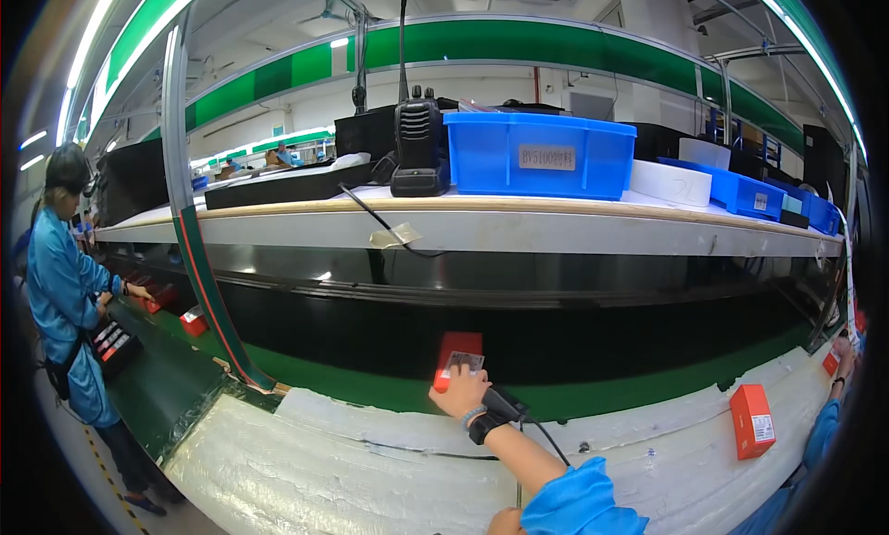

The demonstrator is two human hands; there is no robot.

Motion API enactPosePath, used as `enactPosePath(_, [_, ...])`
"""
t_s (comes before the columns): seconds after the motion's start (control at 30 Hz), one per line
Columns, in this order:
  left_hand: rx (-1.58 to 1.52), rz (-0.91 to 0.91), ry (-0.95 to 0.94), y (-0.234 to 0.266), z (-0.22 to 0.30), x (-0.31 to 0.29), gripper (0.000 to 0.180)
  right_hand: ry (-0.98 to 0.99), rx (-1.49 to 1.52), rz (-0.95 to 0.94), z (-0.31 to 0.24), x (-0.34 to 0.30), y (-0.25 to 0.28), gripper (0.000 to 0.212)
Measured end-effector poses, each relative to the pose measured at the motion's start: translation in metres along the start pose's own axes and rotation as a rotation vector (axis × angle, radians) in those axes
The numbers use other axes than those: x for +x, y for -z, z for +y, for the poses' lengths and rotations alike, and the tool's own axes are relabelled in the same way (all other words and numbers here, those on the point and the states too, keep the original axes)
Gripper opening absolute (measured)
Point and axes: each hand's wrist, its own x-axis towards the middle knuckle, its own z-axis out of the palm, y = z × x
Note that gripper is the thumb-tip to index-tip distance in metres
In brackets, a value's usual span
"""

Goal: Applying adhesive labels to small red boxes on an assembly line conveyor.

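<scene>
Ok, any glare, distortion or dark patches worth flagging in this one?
Head view: light strip at upper left glares white; fisheye bend bows the shelf edge, and the picture's corners go black; the dark surface below the shelf hides detail; the red box at the right hand looks fairly sharp.

I see one red, oblong box (459, 343) just below the middle of the frame, its longer side running roughly up the picture. A pale printed label marks its lower half; the near end is partly hidden.
</scene>
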Motion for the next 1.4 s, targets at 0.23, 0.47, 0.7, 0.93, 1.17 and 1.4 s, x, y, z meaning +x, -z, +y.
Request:
enactPosePath(0.23, [0.123, -0.037, 0.212, 0.006, -0.007, 0.006, 0.048, 0.170, 0.094, 0.003, 0.070, -0.049, 0.067, 0.076])
enactPosePath(0.47, [-0.072, 0.236, 0.174, 0.018, 0.012, 0.011, 0.049, 0.184, 0.044, 0.111, 0.127, -0.212, 0.148, 0.062])
enactPosePath(0.7, [-0.249, 0.242, 0.349, 0.024, 0.031, 0.025, 0.049, 0.261, 0.263, 0.186, 0.153, -0.297, 0.157, 0.067])
enactPosePath(0.93, [-0.412, -0.059, 0.336, 0.029, 0.022, 0.028, 0.017, -0.029, 1.128, -0.203, 0.166, -0.267, 0.184, 0.032])
enactPosePath(1.17, [-0.424, -0.268, 0.383, 0.035, 0.034, 0.018, 0.014, 0.170, 1.125, -0.286, 0.152, -0.244, 0.173, 0.036])
enactPosePath(1.4, [-0.740, -0.350, 0.454, 0.039, 0.010, 0.016, 0.016, 0.387, 0.932, -0.151, 0.124, -0.243, 0.145, 0.047])
